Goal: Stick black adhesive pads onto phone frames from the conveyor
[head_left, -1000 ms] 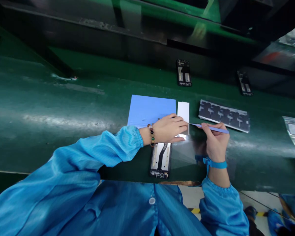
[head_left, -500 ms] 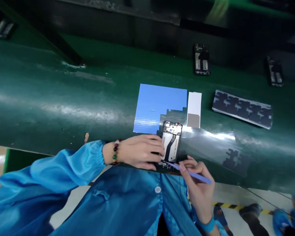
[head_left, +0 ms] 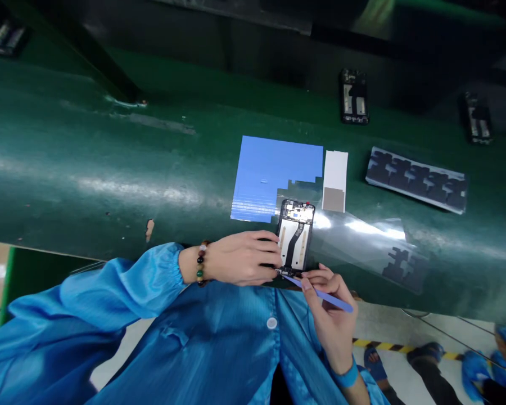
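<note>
An opened phone (head_left: 293,239) lies at the table's front edge, its circuit board, black ribbon cable and pale inner plate exposed. Against its left side my left hand (head_left: 247,257) grips the edge with curved fingers, the tips near its lower left corner. My right hand (head_left: 331,298) pinches purple tweezers (head_left: 331,298) whose thin points reach the lower end of the phone. What lies at the points is too small to make out. Behind the phone are a blue sheet (head_left: 276,169) with a stepped cut edge and a narrow white-and-grey strip sheet (head_left: 335,177).
On the green table (head_left: 152,163), a stack of black die-cut sheets (head_left: 417,179) lies to the right. Nearer is a clear film (head_left: 358,242) with one black piece (head_left: 405,269). Other opened phones (head_left: 354,97) lie farther back. A dark post (head_left: 93,67) stands at left.
The tweezers and my right hand have shifted slightly left and up, with the points still at the phone's lower end. My left hand stays at the phone's left side. The view has moved slightly.
</note>
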Motion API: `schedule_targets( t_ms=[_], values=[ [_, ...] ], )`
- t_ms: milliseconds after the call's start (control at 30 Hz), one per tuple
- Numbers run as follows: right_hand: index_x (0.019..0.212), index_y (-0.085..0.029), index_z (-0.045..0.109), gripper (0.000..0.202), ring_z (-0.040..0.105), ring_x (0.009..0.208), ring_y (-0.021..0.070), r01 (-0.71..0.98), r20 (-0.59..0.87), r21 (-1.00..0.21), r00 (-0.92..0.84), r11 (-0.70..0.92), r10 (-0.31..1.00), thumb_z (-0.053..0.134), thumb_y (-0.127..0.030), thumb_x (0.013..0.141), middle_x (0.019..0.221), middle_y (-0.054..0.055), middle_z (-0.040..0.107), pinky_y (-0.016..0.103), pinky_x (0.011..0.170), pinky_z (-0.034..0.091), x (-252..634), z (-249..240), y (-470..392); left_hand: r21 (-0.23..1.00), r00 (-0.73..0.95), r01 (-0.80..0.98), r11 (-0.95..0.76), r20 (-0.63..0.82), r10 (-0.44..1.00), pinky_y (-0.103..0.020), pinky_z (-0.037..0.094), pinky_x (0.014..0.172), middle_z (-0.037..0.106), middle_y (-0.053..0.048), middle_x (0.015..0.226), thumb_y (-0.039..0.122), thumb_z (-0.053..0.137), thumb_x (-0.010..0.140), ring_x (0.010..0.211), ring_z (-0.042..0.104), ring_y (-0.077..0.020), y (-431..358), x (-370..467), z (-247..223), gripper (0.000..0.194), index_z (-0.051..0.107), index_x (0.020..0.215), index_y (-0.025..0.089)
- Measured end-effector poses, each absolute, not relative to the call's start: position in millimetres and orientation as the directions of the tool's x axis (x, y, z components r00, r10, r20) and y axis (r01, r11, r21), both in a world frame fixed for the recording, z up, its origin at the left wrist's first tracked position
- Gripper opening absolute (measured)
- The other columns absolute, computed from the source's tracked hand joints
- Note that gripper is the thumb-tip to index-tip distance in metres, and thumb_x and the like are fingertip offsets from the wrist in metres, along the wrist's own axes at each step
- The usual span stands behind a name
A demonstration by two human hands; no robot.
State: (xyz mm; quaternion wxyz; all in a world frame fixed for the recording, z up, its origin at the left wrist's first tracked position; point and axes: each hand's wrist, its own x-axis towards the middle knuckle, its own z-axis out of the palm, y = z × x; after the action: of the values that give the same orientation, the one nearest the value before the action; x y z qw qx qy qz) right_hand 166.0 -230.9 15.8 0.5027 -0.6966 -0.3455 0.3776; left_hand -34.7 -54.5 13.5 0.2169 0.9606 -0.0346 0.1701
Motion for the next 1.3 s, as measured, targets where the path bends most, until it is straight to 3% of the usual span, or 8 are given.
schedule_targets(
  t_ms=[167, 367, 567, 767, 967, 1100, 1200, 1300],
  values=[
    [0.077, -0.024, 0.056, 0.032, 0.079, 0.093, 0.0214, 0.115, 0.018, -0.990, 0.677, -0.082, 0.736, 0.087, -0.024, 0.081, 0.083, -0.001, 0.077, 0.058, 0.123, 0.044, 208, 16, -213, 0.387, 0.948, -0.156, -0.909, 0.316, -0.028, -0.040, 0.050, 0.112, 0.075, -0.003, 0.103, 0.030, 0.066, 0.100, 0.101, 0.068, -0.0189, -52, -24, 22, 0.017, 0.075, 0.087, 0.024],
    [0.083, -0.024, 0.059, 0.033, 0.081, 0.097, 0.0259, 0.001, -0.055, -0.997, 0.702, -0.079, 0.710, 0.091, -0.031, 0.078, 0.092, 0.003, 0.081, 0.061, 0.117, 0.051, 255, 18, -193, 0.333, 0.939, -0.182, -0.925, 0.338, -0.062, -0.039, 0.051, 0.105, 0.074, -0.007, 0.118, 0.044, 0.065, 0.102, 0.112, 0.067, -0.0238, -46, 46, 26, 0.025, 0.074, 0.099, 0.021],
    [0.071, -0.028, 0.063, 0.038, 0.081, 0.094, 0.0314, 0.146, 0.096, -0.985, 0.907, -0.093, 0.409, 0.100, -0.030, 0.063, 0.075, 0.002, 0.074, 0.055, 0.114, 0.056, 329, 15, -224, 0.270, 0.942, -0.187, -0.945, 0.321, -0.095, -0.042, 0.047, 0.108, 0.067, -0.013, 0.142, 0.062, 0.059, 0.102, 0.128, 0.061, -0.0286, -56, 124, 18, 0.051, 0.071, 0.122, 0.017],
    [0.068, -0.028, 0.060, 0.044, 0.080, 0.098, 0.0336, 0.114, 0.031, -0.976, 0.914, -0.184, 0.405, 0.102, -0.033, 0.058, 0.079, 0.004, 0.075, 0.055, 0.117, 0.054, 353, 0, -247, 0.316, 0.948, -0.182, -0.931, 0.307, -0.081, -0.044, 0.048, 0.099, 0.065, -0.014, 0.145, 0.075, 0.054, 0.099, 0.124, 0.062, -0.0311, -66, 144, 7, 0.068, 0.069, 0.127, 0.015],
    [0.068, -0.027, 0.059, 0.041, 0.078, 0.079, 0.0210, 0.039, 0.048, -0.999, 0.914, 0.032, 0.403, 0.099, -0.027, 0.058, 0.066, -0.005, 0.068, 0.046, 0.113, 0.058, 353, 5, -226, 0.328, 0.938, -0.135, -0.935, 0.345, -0.014, -0.050, 0.042, 0.111, 0.067, -0.017, 0.141, 0.079, 0.056, 0.095, 0.126, 0.062, -0.0336, -75, 142, 3, 0.072, 0.071, 0.125, 0.015],
    [0.070, -0.025, 0.058, 0.039, 0.076, 0.075, 0.0165, 0.035, 0.084, -0.992, 0.900, 0.122, 0.427, 0.095, -0.021, 0.059, 0.063, -0.007, 0.069, 0.042, 0.108, 0.060, 331, 16, -203, 0.319, 0.947, -0.083, -0.944, 0.322, 0.026, -0.045, 0.036, 0.122, 0.066, -0.015, 0.143, 0.062, 0.061, 0.100, 0.132, 0.060, -0.0296, -54, 111, 11, 0.055, 0.069, 0.125, 0.014],
    [0.075, -0.024, 0.057, 0.036, 0.077, 0.081, 0.0157, -0.004, 0.034, -0.998, 0.845, 0.070, 0.534, 0.093, -0.023, 0.068, 0.073, -0.005, 0.074, 0.048, 0.118, 0.052, 290, 18, -184, 0.385, 0.933, 0.149, -0.911, 0.250, 0.258, -0.044, 0.045, 0.111, 0.069, -0.013, 0.134, 0.037, 0.068, 0.100, 0.125, 0.061, -0.0288, -25, 65, 15, 0.031, 0.066, 0.122, 0.015],
    [0.075, -0.024, 0.054, 0.037, 0.079, 0.088, 0.0180, -0.032, -0.020, -0.999, 0.771, 0.008, 0.637, 0.091, -0.025, 0.074, 0.076, -0.005, 0.073, 0.053, 0.120, 0.049, 247, 13, -167, 0.524, 0.880, 0.287, -0.802, 0.187, 0.437, -0.044, 0.048, 0.102, 0.069, -0.011, 0.133, 0.029, 0.069, 0.098, 0.123, 0.060, -0.0292, -1, 22, 14, 0.027, 0.064, 0.122, 0.018]
  ],
)
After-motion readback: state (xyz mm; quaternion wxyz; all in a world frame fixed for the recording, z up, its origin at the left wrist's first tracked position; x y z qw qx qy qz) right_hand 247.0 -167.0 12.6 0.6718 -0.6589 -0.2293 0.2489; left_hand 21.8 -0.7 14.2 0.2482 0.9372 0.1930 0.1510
